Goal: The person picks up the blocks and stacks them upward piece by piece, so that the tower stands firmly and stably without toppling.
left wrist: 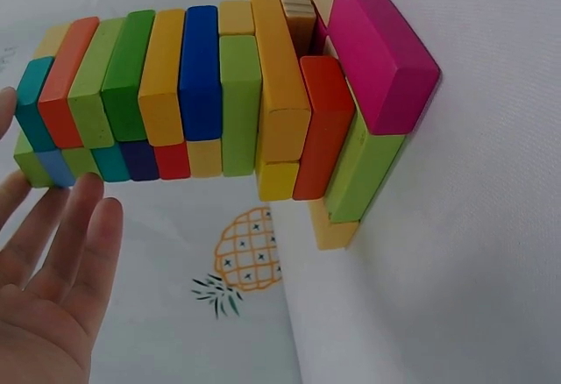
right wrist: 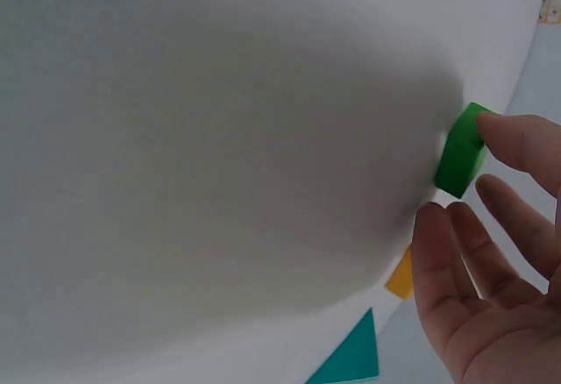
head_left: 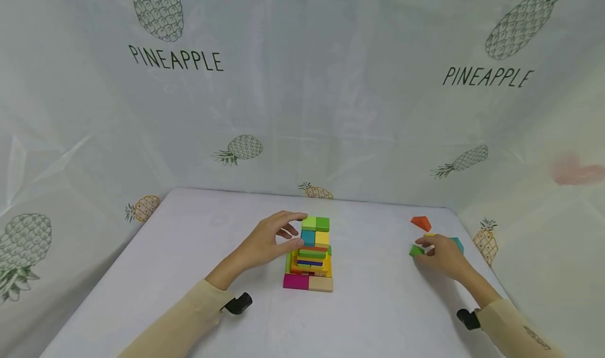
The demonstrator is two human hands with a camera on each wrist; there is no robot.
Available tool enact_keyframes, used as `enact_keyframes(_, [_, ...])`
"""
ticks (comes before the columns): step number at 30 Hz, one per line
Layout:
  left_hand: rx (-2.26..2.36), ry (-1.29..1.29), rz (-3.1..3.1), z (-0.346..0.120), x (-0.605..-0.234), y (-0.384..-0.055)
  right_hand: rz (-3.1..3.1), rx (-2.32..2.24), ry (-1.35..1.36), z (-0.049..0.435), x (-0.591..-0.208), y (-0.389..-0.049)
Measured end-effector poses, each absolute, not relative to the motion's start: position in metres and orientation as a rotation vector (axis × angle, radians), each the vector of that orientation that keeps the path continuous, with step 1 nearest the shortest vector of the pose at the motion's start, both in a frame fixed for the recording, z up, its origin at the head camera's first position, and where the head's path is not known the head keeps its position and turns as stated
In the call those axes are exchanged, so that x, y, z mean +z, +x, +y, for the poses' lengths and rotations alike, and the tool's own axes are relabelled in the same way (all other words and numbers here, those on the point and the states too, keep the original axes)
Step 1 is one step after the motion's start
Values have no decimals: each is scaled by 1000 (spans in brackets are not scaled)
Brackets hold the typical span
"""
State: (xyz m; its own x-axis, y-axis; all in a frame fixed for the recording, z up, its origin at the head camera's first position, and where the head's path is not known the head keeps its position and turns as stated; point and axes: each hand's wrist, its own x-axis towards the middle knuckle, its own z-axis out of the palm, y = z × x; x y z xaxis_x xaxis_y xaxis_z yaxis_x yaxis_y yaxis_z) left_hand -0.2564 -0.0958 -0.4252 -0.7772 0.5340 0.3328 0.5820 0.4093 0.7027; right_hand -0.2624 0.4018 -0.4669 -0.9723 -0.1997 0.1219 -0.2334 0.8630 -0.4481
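Note:
A tower of colourful wooden blocks [head_left: 313,253] stands on the white table, wider at its base than at its top. My left hand [head_left: 274,238] is at its upper left side, thumb and fingers spread about the top layers; in the left wrist view the fingertips [left wrist: 88,187] are right at the top blocks. Far to the right, my right hand [head_left: 444,255] reaches down to a small green block [right wrist: 460,152]. The thumb overlaps one end of this block in the right wrist view, while the other fingers, loosely bent, show apart from it.
Around the right hand lie an orange-red block [head_left: 420,223], a yellow block [right wrist: 401,277] and a teal triangular block [right wrist: 355,353]. Behind the table [head_left: 227,206] hangs a pale curtain [head_left: 312,95] printed with pineapples.

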Motion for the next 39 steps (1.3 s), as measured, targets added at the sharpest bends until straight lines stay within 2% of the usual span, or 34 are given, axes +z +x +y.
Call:
enact_keyframes(7, [-1308,-1022,-2594,-96,-426,-257,-2982,723,315,404,-473,-263])
enact_keyframes(12, [-1306,-1034,-2589,-95,-426,-257,-2930,731,371,387,-461,-260])
enact_keyframes(21, [-1304,-1025,-2596,-96,-424,-256,-2646,880,737,296,-395,-240])
enact_keyframes(27, [-1331,-1026,-2594,-96,-424,-255,-2630,894,819,236,-361,-225])
enact_keyframes(32, [-1345,-1037,-2577,-97,-425,-256,-2628,916,920,197,-350,-220])
enact_keyframes(39, [-1355,-1077,-2548,-99,-426,-256,-2638,884,1011,165,-354,-222])
